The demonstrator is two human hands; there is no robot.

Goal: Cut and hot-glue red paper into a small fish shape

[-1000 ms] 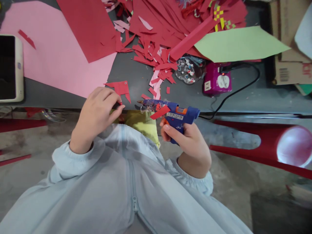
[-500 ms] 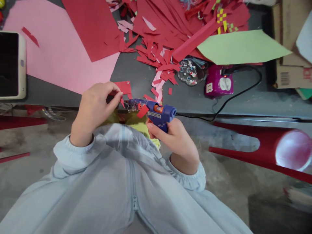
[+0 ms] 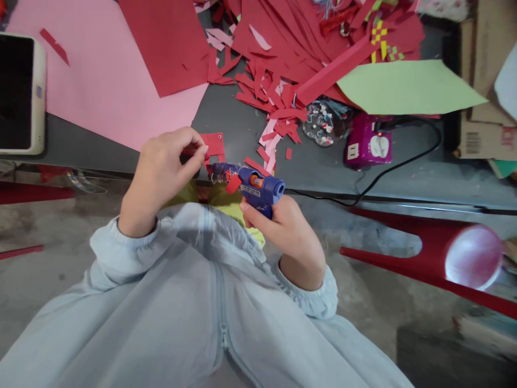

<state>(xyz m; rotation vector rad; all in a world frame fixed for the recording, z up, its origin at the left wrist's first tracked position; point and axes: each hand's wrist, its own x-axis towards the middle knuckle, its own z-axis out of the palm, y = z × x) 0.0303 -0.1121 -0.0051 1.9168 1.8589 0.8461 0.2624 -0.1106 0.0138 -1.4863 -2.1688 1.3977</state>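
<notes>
My right hand (image 3: 278,223) is wrapped round the handle of a blue glue gun (image 3: 258,186). Its nozzle points left, and red paper scraps and glue strands cling to its front part. My left hand (image 3: 165,167) is closed in a pinch on a small red paper piece (image 3: 207,161), mostly hidden by the fingers, close to the nozzle. Whether nozzle and paper touch I cannot tell. Just beyond the fingertips, a red paper card (image 3: 214,143) with a small hole in its corner lies at the table's edge.
Red and pink scraps (image 3: 278,113) and red sheets cover the table's back middle. A pink sheet (image 3: 92,81) and a phone (image 3: 38,97) lie left. On the right are a tub of beads (image 3: 325,124), a purple power adapter (image 3: 367,143) with a cord, green paper (image 3: 407,86) and a red stool (image 3: 436,237).
The view has shifted slightly, so the table items appear moved to the right. Both hands keep their holds, with the glue gun's nozzle still by the left fingertips.
</notes>
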